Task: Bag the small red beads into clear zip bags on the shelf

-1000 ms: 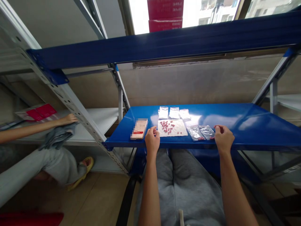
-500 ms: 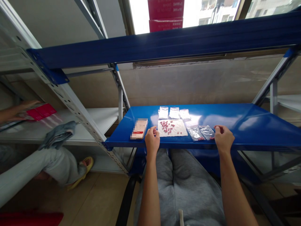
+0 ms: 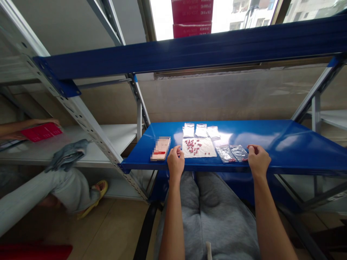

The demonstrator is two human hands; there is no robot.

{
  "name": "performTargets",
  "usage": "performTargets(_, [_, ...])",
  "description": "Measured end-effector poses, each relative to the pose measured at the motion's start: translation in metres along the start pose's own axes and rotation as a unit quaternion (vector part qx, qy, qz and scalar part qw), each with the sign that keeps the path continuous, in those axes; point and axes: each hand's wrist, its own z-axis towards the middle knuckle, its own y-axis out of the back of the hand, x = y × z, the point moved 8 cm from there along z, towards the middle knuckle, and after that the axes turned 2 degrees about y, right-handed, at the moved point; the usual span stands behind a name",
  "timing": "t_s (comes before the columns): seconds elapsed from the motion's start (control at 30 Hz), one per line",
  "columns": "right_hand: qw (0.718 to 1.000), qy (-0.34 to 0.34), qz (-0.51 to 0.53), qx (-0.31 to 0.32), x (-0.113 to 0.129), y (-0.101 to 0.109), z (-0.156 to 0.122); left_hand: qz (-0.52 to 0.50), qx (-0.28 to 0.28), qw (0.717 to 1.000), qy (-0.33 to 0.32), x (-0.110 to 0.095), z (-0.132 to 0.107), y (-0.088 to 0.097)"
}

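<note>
And straight to the small red beads (image 3: 193,146), scattered mostly over the left half of a white cloth (image 3: 208,146), with a couple strayed toward its front right. Just at the cloth's left edge, the left hand (image 3: 175,160): fingers curled, closed in a loose fist, impossible to tell about anything inside. Across to the right, two clear bags (image 3: 224,152), lying side by side, with red bits near the front. Right by the outer end of the farther bag, the right hand (image 3: 258,159), closed too, thumb toward forefinger; cannot tell about any grip on the bag. Now behind the cloth: three white packets (image 3: 201,130) in a row. Out beyond the left hand, a phone (image 3: 161,148), partly pixelated. All resting on a glossy blue surface (image 3: 287,144). Farther left, over a white shelf (image 3: 116,135), a co-worker's hand (image 3: 40,122) on a red box (image 3: 42,132), near some crumpled denim (image 3: 67,154). Up high, a dark-blue beam (image 3: 189,54) and, beyond, stacked red cartons (image 3: 192,12) against a bright window.
</note>
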Motion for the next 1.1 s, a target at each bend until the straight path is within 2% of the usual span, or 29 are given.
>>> performTargets(0.93, [1.0,0.0,0.004,0.014,-0.003,-0.001,0.002,-0.014,-0.012,1.0,-0.009,-0.001,0.0,0.001])
performTargets(1.0, [1.0,0.02,-0.004,0.015,0.003,-0.004,0.006,-0.025,-0.016,1.0,0.0,0.0,0.0,0.004])
performTargets(1.1, [0.995,0.098,-0.017,0.01,0.029,-0.013,0.02,-0.001,-0.022,1.0,-0.022,-0.011,0.001,0.005])
